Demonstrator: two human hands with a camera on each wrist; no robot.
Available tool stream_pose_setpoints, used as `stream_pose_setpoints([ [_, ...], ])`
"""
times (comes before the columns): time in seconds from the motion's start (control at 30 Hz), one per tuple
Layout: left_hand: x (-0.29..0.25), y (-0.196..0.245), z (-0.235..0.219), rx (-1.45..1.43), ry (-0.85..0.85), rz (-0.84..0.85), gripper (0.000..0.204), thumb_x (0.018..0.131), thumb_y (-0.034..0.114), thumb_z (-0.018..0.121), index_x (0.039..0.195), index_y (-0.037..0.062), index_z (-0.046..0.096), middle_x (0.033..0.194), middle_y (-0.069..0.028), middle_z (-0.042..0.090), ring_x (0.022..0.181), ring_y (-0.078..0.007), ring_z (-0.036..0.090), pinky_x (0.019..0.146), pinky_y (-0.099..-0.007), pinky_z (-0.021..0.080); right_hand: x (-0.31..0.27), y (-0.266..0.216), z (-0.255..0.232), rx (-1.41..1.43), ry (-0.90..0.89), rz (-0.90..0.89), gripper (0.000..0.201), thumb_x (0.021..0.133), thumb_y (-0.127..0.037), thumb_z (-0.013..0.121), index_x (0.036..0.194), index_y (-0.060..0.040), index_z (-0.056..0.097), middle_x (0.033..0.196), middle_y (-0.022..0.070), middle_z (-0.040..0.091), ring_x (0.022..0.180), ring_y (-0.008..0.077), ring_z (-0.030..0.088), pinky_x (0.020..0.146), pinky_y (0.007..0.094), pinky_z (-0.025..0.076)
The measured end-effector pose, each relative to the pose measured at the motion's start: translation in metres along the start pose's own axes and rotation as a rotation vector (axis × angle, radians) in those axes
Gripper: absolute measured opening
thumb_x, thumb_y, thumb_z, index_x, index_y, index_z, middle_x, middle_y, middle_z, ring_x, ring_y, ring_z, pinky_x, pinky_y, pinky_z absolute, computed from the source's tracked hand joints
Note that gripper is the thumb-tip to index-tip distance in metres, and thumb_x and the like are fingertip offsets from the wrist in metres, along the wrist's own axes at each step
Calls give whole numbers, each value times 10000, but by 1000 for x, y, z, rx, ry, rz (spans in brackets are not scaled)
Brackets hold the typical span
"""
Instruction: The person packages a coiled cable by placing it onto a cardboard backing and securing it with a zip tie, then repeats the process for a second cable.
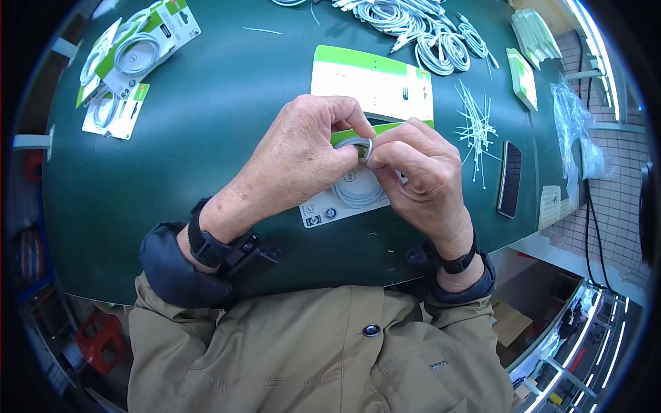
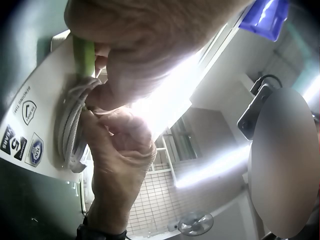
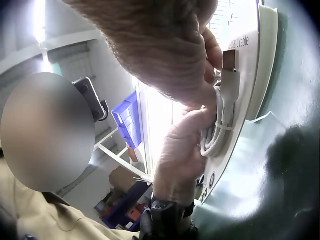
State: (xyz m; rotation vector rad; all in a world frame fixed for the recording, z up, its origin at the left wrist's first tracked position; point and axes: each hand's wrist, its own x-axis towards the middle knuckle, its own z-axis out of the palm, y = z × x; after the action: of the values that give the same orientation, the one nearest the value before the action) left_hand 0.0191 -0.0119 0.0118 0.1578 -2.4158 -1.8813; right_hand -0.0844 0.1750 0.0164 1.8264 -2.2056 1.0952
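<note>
A coiled white-grey USB cable [image 1: 358, 197] lies against a white and green packaging card [image 1: 315, 215] on the table in front of the person. The left hand [image 1: 303, 148] pinches the top of the coil between thumb and forefinger. Right beside it, the right hand [image 1: 425, 171] pinches the same part of the coil, fingertips nearly meeting the left's. A thin white tie [image 3: 223, 127] crosses the cable strands in the right wrist view, with the metal-ended USB plug [image 3: 230, 61] standing above it. The fingers hide part of the loop.
Behind the hands lies a stack of cards [image 1: 365, 76]. Bundled cables [image 1: 406, 24] lie at the back, and loose white ties [image 1: 476, 127] at the right beside a phone [image 1: 509, 179]. Carded cables [image 1: 138, 55] sit at the left; clear plastic [image 1: 578, 138] hangs at the right edge.
</note>
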Motion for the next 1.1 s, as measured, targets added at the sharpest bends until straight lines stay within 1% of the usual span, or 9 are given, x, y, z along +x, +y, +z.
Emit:
stream_pose_setpoints([
  [0.2,3,-11,1,-63,11,22,210,843,-88,625,1015,-56,741,907,-27,697,952,-87,655,944,-276,554,-1,19,-19,136,152,76,211,798,8,837,964,-71,734,925,64,720,759,173,676,651,290,535],
  [0.27,1,1,-3,-108,14,7,208,841,-100,621,1008,-55,737,948,-35,711,984,-102,667,946,-283,559,-6,30,-36,165,358,186,140,887,-30,822,1005,-39,748,953,50,737,750,105,670,647,231,518],
  [0.37,-3,16,-8,-123,16,18,216,830,-118,618,1000,-49,732,997,-54,728,1029,-125,681,948,-287,561,-7,40,-44,373,511,571,122,962,-88,778,1037,3,749,978,43,744,748,72,652,654,219,518],
  [0.5,-11,30,-10,-84,18,105,249,805,-140,617,1000,-36,732,1011,-75,735,1051,-137,686,950,-282,559,-4,42,-34,941,70,877,231,1003,-190,752,1112,13,737,975,46,755,763,79,683,700,221,559],
  [0.6,-14,36,-7,-17,28,223,261,766,-137,640,972,-23,750,1007,-106,748,1036,-151,702,915,-283,559,-20,24,-12,1386,84,753,302,987,-257,764,1127,7,727,990,44,755,791,77,691,701,230,568],
  [0.7,-16,41,-2,90,40,313,250,736,-124,663,934,-3,755,992,-126,769,931,-184,741,822,-294,575,-19,46,1,1590,-303,741,347,968,-307,772,1138,-9,721,1006,37,751,815,69,690,703,235,572],
  [0.73,-16,42,-1,113,34,330,249,733,-123,667,931,2,755,984,-125,772,906,-189,745,801,-296,577,-18,48,3,1539,-325,637,280,968,-261,779,1113,-30,715,983,16,740,824,59,685,699,225,569],
  [0.87,-16,41,2,207,14,399,242,724,-125,671,914,7,743,961,-117,773,839,-199,747,724,-297,576,-15,41,7,1643,-321,677,189,976,-191,780,1057,-38,702,948,-3,728,800,44,669,674,200,548],
  [1.1,-15,36,4,282,-74,361,254,723,-133,663,922,7,736,987,-121,768,828,-198,742,670,-292,565,-10,43,-1,1325,-260,667,151,1018,-192,731,1015,-44,702,918,-6,716,767,40,662,672,194,547],
])
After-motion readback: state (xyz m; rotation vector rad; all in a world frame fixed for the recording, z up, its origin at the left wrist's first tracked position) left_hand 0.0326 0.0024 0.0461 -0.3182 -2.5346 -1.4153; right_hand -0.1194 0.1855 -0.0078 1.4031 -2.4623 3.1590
